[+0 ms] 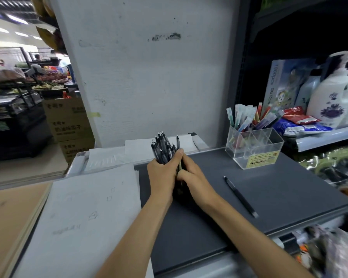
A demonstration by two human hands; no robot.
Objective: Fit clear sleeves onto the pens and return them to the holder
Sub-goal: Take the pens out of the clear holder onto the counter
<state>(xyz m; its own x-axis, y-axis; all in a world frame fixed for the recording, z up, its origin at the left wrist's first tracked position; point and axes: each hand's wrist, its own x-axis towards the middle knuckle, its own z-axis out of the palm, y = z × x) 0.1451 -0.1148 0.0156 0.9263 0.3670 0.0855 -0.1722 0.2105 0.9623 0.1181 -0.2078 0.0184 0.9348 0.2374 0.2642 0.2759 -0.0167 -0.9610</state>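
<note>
Now pen bundle (163, 149) gripped between left hand (162, 174), right hand (191, 174)

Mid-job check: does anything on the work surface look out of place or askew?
One dark pen lies loose and diagonal on the grey mat, to the right of the bundle of pens that the left hand and right hand grip together. The clear holder stands upright; nothing looks spilled.
</note>
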